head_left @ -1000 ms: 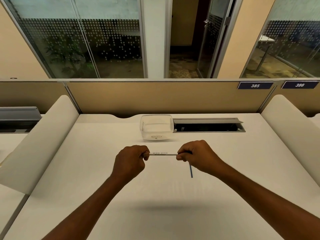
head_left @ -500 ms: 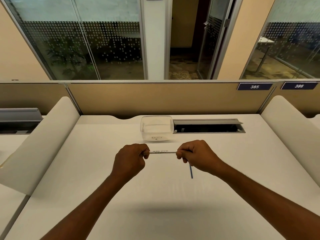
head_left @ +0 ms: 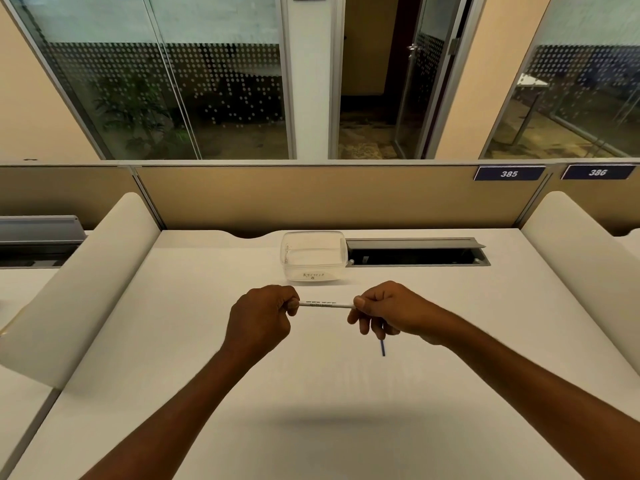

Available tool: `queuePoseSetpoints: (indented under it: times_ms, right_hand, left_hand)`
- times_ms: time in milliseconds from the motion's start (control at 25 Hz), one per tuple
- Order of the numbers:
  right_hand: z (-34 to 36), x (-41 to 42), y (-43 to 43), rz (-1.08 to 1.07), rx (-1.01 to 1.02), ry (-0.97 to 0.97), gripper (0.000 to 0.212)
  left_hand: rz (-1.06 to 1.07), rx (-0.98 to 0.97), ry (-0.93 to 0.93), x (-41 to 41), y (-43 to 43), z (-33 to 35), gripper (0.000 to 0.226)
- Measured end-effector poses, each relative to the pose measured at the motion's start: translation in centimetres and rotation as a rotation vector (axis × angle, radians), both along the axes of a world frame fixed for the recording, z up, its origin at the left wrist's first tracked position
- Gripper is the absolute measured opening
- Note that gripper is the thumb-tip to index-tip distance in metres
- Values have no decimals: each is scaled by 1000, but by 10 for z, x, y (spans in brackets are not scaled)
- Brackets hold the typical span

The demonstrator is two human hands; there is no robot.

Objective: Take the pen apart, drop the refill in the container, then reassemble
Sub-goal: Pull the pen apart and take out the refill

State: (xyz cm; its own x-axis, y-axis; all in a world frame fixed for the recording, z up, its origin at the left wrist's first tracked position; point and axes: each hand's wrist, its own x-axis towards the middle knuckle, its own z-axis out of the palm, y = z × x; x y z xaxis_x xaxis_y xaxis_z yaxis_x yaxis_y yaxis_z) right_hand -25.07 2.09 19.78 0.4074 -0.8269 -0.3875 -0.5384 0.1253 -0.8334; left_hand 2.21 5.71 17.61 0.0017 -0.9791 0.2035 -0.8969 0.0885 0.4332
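1. The pen is held level above the white counter, a little nearer the person than the container. It is pinched at both ends.
2. The left hand is curled tightly around the pen's left end; the right hand pinches the right end between thumb and forefinger.
3. The right hand's lower fingers also hold a thin blue rod, whose lower end hangs down below the hand. I judge this to be the refill, already out of the barrel; its upper part is hidden in the hand.
4. So the step in hand looks like the end of the taking apart, with the drop still to come. Whether a tip or cap is loose in either fist cannot be told.
5. The next move calls for freeing the right hand from the barrel and carrying the refill forward over the container's open top, then letting go. The rod is thin and light, so it should be released low and within the rim.
6. The pen's barrel is slim and white, with fine dark print along it, too small to read. The container is clear plastic with rounded corners and a handwritten label on its near wall; it looks empty.
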Motion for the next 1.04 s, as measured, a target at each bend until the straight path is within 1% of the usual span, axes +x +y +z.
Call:
queuePoseSetpoints:
  times_ms: [40, 120, 320, 400, 440, 480, 560, 680, 760, 800, 880, 960, 1040]
  right_hand:
    - [-1, 0, 1, 6, 27, 4, 40]
    - [-5, 2, 4, -5, -37, 39, 35]
    - [-18, 5, 15, -54, -522, 138, 13]
    - [-23, 8, 20, -40, -668, 166, 9]
    - [-24, 9, 21, -45, -672, 171, 9]
    - [-24, 9, 20, -56, -608, 161, 10]
    - [-20, 7, 17, -51, -368, 101, 16]
    - [-13, 1, 10, 4, -63, -4, 40]
    - [-9, -3, 8, 57, 107, -34, 46]
    - [-8, -4, 8, 89, 157, -24, 47]
    - [-7, -4, 10, 94, 152, 9, 45]
    - [-10, 0, 13, 12, 51, 36, 42]
    - [-15, 4, 17, -55, -100, 76, 39]
  left_hand:
    - [-5, -7, -5, 0, 0, -1, 29]
    - [0, -3, -7, 0, 2, -3, 29]
    - [20, 23, 39, 3, 5, -7, 32]
    - [27, 29, 61, 3, 6, -8, 32]
    - [26, 27, 62, 3, 5, -9, 32]
    - [23, 23, 54, 3, 5, -9, 30]
    - [17, 15, 32, 4, 5, -8, 29]
    - [-13, -6, 17, 5, 7, -7, 28]
    - [-43, -39, 24, 2, 10, -6, 29]
    - [-55, -49, 24, 2, 11, -6, 30]
    - [-59, -43, 22, 3, 12, -8, 29]
    - [-42, -25, 27, 3, 13, -9, 29]
    - [-40, -7, 36, 1, 13, -9, 29]
